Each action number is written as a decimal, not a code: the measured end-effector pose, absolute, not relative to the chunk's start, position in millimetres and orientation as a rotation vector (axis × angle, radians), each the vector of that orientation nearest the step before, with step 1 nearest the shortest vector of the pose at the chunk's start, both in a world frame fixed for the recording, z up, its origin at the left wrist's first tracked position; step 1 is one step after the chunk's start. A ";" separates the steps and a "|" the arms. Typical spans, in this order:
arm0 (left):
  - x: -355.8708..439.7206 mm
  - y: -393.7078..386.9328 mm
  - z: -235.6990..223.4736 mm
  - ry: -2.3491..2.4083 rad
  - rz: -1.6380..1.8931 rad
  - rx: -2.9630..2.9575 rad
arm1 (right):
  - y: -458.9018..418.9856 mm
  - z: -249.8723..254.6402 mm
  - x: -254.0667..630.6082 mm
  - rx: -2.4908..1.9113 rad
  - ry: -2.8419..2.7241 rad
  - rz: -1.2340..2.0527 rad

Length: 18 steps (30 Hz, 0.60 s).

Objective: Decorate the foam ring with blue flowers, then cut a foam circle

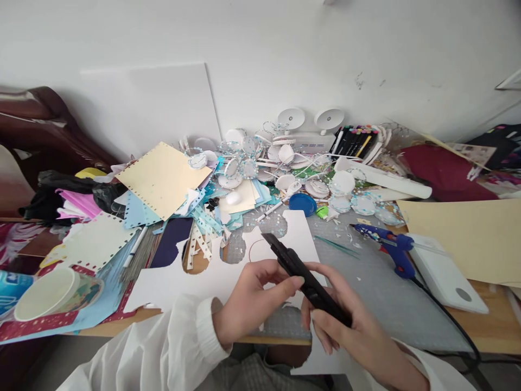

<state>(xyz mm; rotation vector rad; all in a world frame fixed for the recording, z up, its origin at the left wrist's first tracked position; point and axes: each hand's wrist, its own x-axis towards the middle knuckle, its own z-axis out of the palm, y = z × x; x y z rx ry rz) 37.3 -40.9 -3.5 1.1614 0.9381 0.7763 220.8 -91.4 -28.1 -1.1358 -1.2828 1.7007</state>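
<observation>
1. We see a black utility knife [306,281] held above the near table edge, its long axis running from near right to far left, tip pointing far left.
2. Our right hand [350,331] is closed around its near end.
3. Our left hand [252,296] pinches its middle with thumb and fingers.
4. Under it lies a white cut-out sheet [228,277] on a grey cutting mat [366,282].
5. A blue glue gun [386,244] lies to the right.

Bright, even daylight; edges distorted.
</observation>
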 end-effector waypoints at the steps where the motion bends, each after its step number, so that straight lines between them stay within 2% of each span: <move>1: 38.0 -40.4 -3.1 0.925 0.798 1.113 | -90.0 -27.7 222.2 -1.043 -1.270 1.723; 4: 43.3 -40.0 -0.6 0.887 0.871 0.998 | -84.8 -27.4 220.5 -0.821 -1.203 1.648; 9: 60.8 -38.6 0.7 0.670 0.919 0.959 | -73.8 -28.6 195.1 -0.897 -1.012 1.263; 12: 64.0 -36.1 -6.2 0.610 0.927 0.991 | -61.9 -27.6 187.0 -0.908 -0.970 1.219; 15: 54.3 -37.6 -19.6 0.799 0.942 1.214 | -41.3 -22.5 196.8 -0.952 -1.017 1.226; 18: 40.3 -45.9 -36.5 0.786 0.714 1.790 | -14.0 -18.4 213.6 -0.950 -0.975 1.238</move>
